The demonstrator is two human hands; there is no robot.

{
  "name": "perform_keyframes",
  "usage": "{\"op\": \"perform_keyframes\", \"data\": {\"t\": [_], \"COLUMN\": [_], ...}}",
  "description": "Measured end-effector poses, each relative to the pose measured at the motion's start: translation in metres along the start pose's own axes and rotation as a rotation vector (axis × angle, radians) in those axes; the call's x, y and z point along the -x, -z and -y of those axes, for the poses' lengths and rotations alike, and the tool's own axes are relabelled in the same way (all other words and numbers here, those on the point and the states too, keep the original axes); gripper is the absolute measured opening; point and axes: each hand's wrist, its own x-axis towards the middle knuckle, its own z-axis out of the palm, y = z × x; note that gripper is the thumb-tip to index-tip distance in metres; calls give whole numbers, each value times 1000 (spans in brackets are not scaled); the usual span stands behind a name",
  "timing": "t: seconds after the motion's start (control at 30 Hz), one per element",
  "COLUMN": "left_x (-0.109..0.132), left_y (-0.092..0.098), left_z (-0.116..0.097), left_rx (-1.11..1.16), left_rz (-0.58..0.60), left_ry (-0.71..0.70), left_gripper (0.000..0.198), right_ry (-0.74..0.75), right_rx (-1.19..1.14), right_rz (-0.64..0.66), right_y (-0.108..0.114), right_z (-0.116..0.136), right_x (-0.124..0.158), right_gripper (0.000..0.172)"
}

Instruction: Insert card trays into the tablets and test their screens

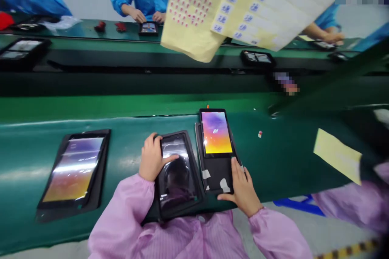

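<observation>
Had, on the bench (126, 139), a middle tablet (180, 174) between a left tablet (73, 170) and a right tablet (216, 133), with a paper slip (337, 156) farther right.

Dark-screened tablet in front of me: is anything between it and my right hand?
Yes: the lower left part of the black pad with light patches lies between your right hand and the dark-screened tablet.
</observation>
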Motion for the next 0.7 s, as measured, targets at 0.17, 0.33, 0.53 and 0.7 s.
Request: {"op": "perform_keyframes", "data": {"t": [0.17,0.33,0.53,0.7], "left_x": [8,-6,-17,-25], "left_y": [6,13,25,70], "left_z": [-12,-15,-16,-38], "left_rx": [-173,-374,-47,271], "left_rz": [48,165,316,335], "left_ry": [-107,-156,-39,129], "left_gripper": [68,78,60,48], "right_ry": [-216,-575,-602,-470], "right_rx": [-206,-202,-343,-453], "right_rz": [-92,-203,-40,-75], "right_y": [53,62,58,65], "right_z": [-67,-164,-196,-181], "right_x": [-33,-103,-134,-122], "right_gripper": [94,55,27,21]}}
